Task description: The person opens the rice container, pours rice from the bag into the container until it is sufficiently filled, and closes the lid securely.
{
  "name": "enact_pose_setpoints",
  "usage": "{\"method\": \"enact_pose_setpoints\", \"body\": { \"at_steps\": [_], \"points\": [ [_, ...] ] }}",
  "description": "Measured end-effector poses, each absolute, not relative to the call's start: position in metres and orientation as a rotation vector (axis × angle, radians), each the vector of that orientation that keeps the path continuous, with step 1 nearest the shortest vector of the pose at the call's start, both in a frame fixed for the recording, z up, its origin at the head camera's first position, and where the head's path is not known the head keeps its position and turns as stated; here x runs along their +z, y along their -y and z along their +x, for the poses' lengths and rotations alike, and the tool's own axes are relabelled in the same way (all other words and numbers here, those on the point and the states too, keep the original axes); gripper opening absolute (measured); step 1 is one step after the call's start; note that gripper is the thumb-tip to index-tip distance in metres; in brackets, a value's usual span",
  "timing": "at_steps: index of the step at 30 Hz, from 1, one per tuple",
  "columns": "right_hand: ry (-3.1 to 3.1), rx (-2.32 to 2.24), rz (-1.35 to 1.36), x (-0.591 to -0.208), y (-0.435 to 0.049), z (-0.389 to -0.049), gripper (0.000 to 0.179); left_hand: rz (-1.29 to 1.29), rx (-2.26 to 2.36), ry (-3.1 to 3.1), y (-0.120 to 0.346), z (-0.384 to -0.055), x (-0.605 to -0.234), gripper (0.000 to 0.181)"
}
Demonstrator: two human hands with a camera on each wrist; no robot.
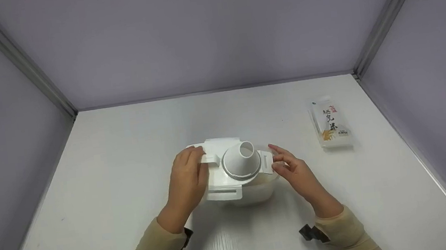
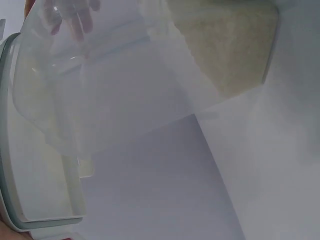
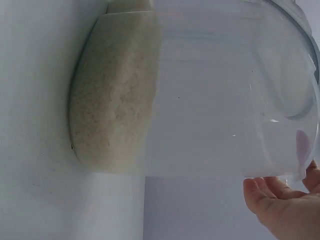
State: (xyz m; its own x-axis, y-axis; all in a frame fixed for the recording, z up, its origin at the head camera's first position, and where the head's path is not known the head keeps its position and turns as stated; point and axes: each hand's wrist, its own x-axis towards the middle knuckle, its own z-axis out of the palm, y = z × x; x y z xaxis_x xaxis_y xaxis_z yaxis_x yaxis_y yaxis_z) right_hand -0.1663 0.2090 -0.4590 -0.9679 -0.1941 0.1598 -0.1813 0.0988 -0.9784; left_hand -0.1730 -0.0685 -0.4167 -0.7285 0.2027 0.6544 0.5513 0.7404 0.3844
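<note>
My left hand [image 1: 187, 178] grips the left side of a white lid [image 1: 220, 177] with side flaps and a round, cone-shaped spout. The lid sits tilted over a translucent plastic container [image 1: 257, 192]; its grey-green gasket [image 2: 4, 100] shows apart from the container's wall in the left wrist view. Pale rice [image 3: 115, 95] covers the container's bottom. At the container's right rim, my right hand [image 1: 296, 175] holds the edge with bent fingers, close to the lid's right flap. From the right wrist camera, those fingertips [image 3: 255, 192] show right at the outside of the rim.
A sealed clear bag of rice [image 1: 330, 124] with dark lettering lies at the right on the white table [image 1: 106, 162]. Grey-purple panels [image 1: 205, 35] enclose the table at the back and both sides.
</note>
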Motion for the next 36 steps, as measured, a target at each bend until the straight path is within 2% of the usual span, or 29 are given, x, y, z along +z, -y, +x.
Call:
{"method": "enact_pose_setpoints", "body": {
  "at_steps": [5, 26, 36],
  "points": [
    [-2.279, -2.112, -0.355, -0.460, -0.209, -0.166, 0.013, -0.567, -0.766, 2.362, 0.063, -0.172, -0.415, 0.018],
    [-2.208, -2.172, -0.188, -0.462, -0.222, -0.165, 0.021, -0.649, -0.694, 2.356, 0.046, -0.174, -0.420, 0.010],
    [-2.166, -2.236, -0.094, -0.466, -0.230, -0.167, 0.019, -0.671, -0.683, 2.378, 0.039, -0.176, -0.422, 0.012]
  ]
}}
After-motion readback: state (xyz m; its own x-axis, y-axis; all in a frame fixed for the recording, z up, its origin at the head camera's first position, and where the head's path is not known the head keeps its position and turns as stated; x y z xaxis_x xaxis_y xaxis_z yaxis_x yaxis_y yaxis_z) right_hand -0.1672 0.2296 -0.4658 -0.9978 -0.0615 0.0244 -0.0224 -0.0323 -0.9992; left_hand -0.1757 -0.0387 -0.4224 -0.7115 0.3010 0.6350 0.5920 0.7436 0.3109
